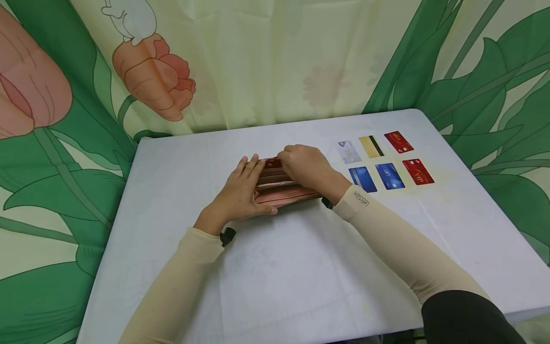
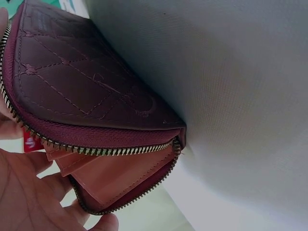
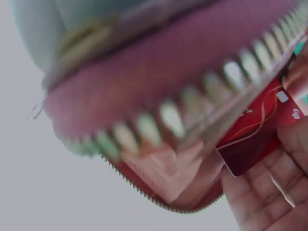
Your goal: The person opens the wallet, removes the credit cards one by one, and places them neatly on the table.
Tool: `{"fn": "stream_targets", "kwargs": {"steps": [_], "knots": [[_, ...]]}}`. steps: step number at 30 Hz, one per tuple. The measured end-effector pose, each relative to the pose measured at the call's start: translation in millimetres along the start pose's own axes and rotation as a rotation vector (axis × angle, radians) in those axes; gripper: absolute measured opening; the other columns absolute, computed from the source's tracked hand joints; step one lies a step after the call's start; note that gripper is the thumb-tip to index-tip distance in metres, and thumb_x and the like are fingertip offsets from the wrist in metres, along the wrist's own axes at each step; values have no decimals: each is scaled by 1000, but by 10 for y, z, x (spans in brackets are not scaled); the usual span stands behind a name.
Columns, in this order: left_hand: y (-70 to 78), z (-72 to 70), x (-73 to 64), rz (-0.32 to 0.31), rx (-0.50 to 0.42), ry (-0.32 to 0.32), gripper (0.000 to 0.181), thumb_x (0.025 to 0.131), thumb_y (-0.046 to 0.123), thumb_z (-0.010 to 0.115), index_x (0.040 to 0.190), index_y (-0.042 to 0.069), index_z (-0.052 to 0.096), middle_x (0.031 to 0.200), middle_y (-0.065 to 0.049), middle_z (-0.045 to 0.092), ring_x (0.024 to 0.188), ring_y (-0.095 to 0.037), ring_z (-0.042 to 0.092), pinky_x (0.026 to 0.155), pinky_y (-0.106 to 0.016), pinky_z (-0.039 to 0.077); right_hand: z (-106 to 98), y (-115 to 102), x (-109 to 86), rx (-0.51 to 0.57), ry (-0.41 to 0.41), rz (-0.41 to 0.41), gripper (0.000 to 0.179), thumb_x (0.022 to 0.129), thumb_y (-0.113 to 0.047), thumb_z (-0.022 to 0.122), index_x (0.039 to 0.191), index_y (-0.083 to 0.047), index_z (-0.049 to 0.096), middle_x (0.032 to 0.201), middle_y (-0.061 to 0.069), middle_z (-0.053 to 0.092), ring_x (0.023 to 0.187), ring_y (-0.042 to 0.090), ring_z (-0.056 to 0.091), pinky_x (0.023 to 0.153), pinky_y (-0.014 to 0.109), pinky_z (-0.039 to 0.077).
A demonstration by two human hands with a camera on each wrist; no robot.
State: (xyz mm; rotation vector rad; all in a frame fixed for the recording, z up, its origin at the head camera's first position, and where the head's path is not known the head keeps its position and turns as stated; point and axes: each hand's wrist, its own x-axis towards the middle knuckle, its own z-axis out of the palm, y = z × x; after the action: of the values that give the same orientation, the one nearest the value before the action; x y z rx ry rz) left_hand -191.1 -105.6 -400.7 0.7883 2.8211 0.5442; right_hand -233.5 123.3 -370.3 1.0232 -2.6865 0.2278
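Observation:
A zip-around wallet [image 1: 285, 193] lies open on the table, its pink inner pockets facing up. Its quilted dark outer side [image 2: 72, 67] and brass zipper teeth fill much of the left wrist view. My left hand [image 1: 238, 193] grips the wallet's left end, thumb at the front edge and fingers toward the back. At the back right my right hand [image 1: 307, 165] reaches over the card slots. Between its thumb and fingers it pinches a red card [image 3: 250, 130], beside the wallet's lining in the right wrist view. Red card surface [image 1: 272, 163] also shows at the rear slots.
Two rows of cards lie to the right: a silver card [image 1: 349, 152], a gold card [image 1: 371, 146] and a red card [image 1: 398, 142] behind, two blue cards [image 1: 390, 176] and another red card [image 1: 418, 172] in front. A curtain [image 1: 266, 62] hangs behind the white-covered table [image 1: 275, 286].

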Motion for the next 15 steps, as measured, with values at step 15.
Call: {"fn": "stream_targets", "kwargs": {"steps": [15], "knots": [[27, -14, 3, 8, 11, 10, 131, 78, 71, 80, 168, 8, 8, 175, -16, 0, 161, -36, -8, 129, -50, 3, -323, 174, -266, 275, 135, 136, 22, 102, 0, 59, 118, 0, 74, 104, 13, 76, 85, 24, 71, 76, 39, 60]]}}
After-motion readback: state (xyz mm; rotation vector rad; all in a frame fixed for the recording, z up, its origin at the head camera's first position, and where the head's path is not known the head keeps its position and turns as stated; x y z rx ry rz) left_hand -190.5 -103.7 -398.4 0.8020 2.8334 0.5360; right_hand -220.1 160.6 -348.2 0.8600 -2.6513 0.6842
